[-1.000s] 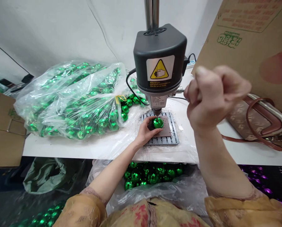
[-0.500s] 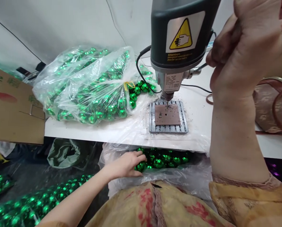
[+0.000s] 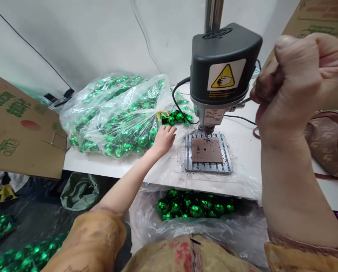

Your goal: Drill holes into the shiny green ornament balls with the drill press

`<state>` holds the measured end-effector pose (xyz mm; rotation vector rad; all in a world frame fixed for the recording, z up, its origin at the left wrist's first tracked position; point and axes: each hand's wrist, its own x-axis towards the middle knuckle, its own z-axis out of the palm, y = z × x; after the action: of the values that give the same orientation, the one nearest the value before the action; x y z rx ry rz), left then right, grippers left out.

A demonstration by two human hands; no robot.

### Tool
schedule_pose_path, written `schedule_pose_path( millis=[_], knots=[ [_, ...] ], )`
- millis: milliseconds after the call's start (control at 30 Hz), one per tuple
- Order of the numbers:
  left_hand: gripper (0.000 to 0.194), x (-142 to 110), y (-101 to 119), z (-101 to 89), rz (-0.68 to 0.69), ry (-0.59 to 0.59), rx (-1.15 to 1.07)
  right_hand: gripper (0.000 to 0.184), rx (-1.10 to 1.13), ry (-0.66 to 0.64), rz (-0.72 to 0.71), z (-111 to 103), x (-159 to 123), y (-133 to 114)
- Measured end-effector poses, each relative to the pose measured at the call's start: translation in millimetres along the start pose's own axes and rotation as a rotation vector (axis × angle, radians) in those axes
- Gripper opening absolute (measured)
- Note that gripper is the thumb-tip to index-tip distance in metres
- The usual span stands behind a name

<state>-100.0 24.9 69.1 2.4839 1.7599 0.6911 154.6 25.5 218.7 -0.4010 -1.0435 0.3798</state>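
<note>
Back up over the tabletop, left hand [image 3: 165, 140] open, fingers spread and empty, reaching past the knotted plastic bag [image 3: 115, 117] toward loose green mirrored balls [image 3: 171, 120]; contact with the plastic impossible to tell. Right hand [image 3: 302, 81] raised in a tight fist, dark-smudged fingers [image 3: 267, 81] closed around the thin feed lever [image 3: 250, 100] of a bench drill [image 3: 224, 62]. No ball under the drill bit [image 3: 208, 130] at this moment, only a brown pad [image 3: 207, 150] with a single hole, set on a slotted metal plate [image 3: 188, 158] and scattered with dark drilling debris [image 3: 180, 158]. More green mirrored balls [image 3: 196, 209] in an open plastic sack [image 3: 152, 226] below the white table's edge [image 3: 101, 168]; others in a heap on the floor at lower left [image 3: 27, 257].

Main hazard, in judgement: a pull on the lever while left fingers sit near the pad, bringing the spinning bit down onto skin. Also a risk: debris left on the pad, tilting a slick round ball, letting it skid from under the bit. Warning label [image 3: 226, 76] on the drill head showing a hand symbol.
</note>
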Motion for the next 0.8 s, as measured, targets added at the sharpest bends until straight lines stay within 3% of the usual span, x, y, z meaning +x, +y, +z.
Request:
schedule_pose_path(
  millis=[100, 200, 333, 433, 500, 633, 800],
  knots=[
    [0.017, 48.1, -17.9, 22.3, -0.2, 0.025, 0.1, 0.044, 0.022, 0.007, -0.028, -1.3, 1.4, 4.5],
    [0.021, 64.5, -24.4, 28.4, -0.245, 0.021, 0.126, 0.042, -0.001, -0.002, -0.011, -2.4, 1.3, 3.3],
    [0.034, 47.4, -18.0, 15.3, -0.194, 0.108, 0.111, 0.037, -0.001, -0.002, 0.053, -1.7, -0.4, -4.0],
    [0.048, 19.8, -3.0, 10.7, -0.064, 0.181, -0.181, 0.037, 0.02, 0.013, 0.085, -0.7, -0.8, -6.5],
    [0.055, 2.3, 9.9, 17.0, -0.041, 0.158, -0.464, 0.038, 0.031, 0.023, 0.087, -0.4, -0.6, -5.9],
    [0.061, -15.8, 33.7, 43.1, -0.166, 0.06, -0.946, 0.04, 0.029, 0.02, 0.071, -1.2, -0.1, -2.9],
    [0.063, -10.1, 44.7, 62.1, -0.212, 0.027, -1.144, 0.043, 0.004, 0.015, 0.072, -3.0, -0.4, -1.0]
  ],
)
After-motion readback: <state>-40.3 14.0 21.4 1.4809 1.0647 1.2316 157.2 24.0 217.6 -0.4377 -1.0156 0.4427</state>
